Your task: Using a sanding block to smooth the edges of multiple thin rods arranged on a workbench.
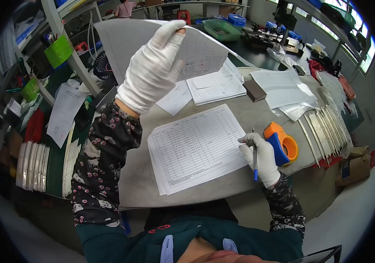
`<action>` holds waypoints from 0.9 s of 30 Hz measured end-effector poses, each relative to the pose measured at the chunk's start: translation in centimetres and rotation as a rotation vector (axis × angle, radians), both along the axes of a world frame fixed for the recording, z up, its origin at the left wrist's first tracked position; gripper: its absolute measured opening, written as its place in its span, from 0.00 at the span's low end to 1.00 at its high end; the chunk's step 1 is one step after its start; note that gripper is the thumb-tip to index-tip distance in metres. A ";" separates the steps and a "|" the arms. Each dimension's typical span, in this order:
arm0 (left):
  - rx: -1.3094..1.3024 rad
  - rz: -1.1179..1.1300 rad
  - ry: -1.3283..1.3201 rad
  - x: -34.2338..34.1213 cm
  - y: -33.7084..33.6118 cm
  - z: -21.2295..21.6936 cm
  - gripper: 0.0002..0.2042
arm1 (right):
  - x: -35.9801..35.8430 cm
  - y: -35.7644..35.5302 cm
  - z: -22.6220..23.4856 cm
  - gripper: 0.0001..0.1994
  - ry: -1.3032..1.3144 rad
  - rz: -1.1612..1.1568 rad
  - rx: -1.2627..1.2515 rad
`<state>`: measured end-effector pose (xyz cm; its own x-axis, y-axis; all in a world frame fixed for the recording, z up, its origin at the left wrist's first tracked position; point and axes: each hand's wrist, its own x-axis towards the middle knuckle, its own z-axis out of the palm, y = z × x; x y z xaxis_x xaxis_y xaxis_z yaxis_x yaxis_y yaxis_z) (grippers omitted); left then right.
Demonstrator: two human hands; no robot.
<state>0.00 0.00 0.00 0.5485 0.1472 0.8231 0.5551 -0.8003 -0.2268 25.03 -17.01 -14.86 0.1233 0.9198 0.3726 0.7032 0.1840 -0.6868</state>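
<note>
Pinches likely light, limp sheet point(205, 55) by edge (best hold) in left hand point(151, 70) beyond form point(197, 150), pen point(255, 163) in right hand point(265, 160).

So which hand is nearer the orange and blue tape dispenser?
Right. The right hand, holding a pen, is just left of the tape dispenser; the left hand holds up a sheet far to its left.

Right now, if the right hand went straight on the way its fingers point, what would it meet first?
Most likely the printed form, lying just ahead and to the left of the right hand. The two may already touch; depth is unclear.
</note>
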 end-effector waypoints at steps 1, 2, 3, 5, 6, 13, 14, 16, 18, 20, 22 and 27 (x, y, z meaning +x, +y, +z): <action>0.002 -0.061 -0.019 0.9 0.5 0.5 0.35 | -0.1 -0.2 0.0 0.13 -0.010 0.014 0.022; -0.017 -0.125 -0.032 1.8 0.9 0.9 0.34 | -0.2 -0.4 0.0 0.13 -0.021 0.028 0.041; -0.036 -0.131 -0.036 4.1 1.5 0.7 0.34 | 1.0 -1.0 0.3 0.13 -0.018 0.020 0.003; 0.010 -0.245 -0.078 6.2 2.7 0.9 0.35 | 1.2 -1.4 0.3 0.14 -0.224 0.015 0.111; 0.045 -0.313 -0.076 7.1 3.3 0.7 0.36 | 1.4 -1.8 0.5 0.16 -0.248 0.038 0.014; -0.173 -0.323 0.140 8.7 6.6 -6.7 0.31 | 1.5 -1.4 0.3 0.27 -0.786 0.345 -0.053; -0.153 -0.340 0.130 8.7 7.2 -8.1 0.31 | 1.6 -1.1 0.3 0.27 -0.757 0.395 -0.110; -0.336 -0.259 0.234 8.6 8.2 -10.8 0.29 | 1.7 -0.4 0.2 0.27 -0.804 0.427 -0.054; -0.452 -0.193 0.320 8.2 9.3 -12.9 0.29 | 1.9 0.2 0.1 0.26 -0.863 0.440 -0.039; -0.528 -0.155 0.352 7.8 9.8 -14.5 0.21 | 2.0 0.8 0.2 0.26 -0.707 0.437 -0.122; -0.545 -0.145 0.363 7.2 10.0 -15.2 0.20 | 1.9 1.3 0.1 0.26 -0.644 0.359 -0.142; -0.795 0.197 0.362 5.6 5.3 -13.5 0.15 | 2.1 1.6 -0.4 0.26 -0.463 -0.040 -0.305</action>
